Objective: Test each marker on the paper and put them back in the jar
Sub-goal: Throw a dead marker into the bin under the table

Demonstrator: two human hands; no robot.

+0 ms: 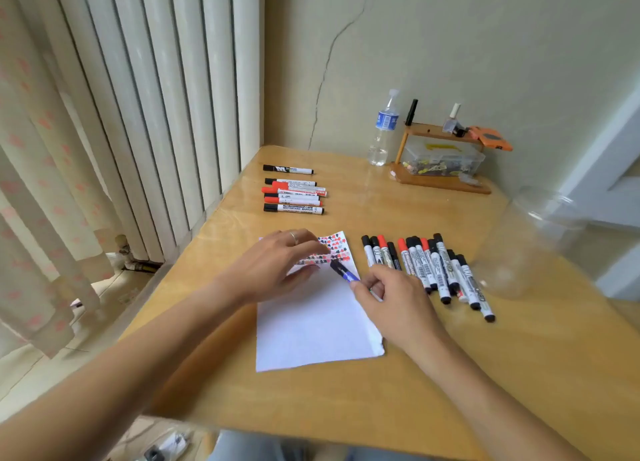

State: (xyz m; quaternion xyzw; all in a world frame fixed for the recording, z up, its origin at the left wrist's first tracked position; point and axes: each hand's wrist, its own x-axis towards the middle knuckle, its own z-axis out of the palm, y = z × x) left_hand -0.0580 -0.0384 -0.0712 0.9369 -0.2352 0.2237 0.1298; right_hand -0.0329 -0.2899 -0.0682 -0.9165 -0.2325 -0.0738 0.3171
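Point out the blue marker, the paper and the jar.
blue marker (343,272), head view, mid-barrel.
paper (311,325), head view, blank lower area.
jar (526,249), head view, clear side wall.

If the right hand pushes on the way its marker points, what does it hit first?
Probably the left hand: the blue marker in the right hand points up-left across the paper, its tip near those fingers. Depth is unclear.

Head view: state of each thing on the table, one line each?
paper: flat, red and black test marks at its far end
blue marker: uncapped, tip on paper
right hand: grips blue marker
left hand: fingers straight, pressing paper
far marker row: capped, lying flat
near marker row: capped, lying flat
jar: on its side, looks empty
water bottle: upright, capped
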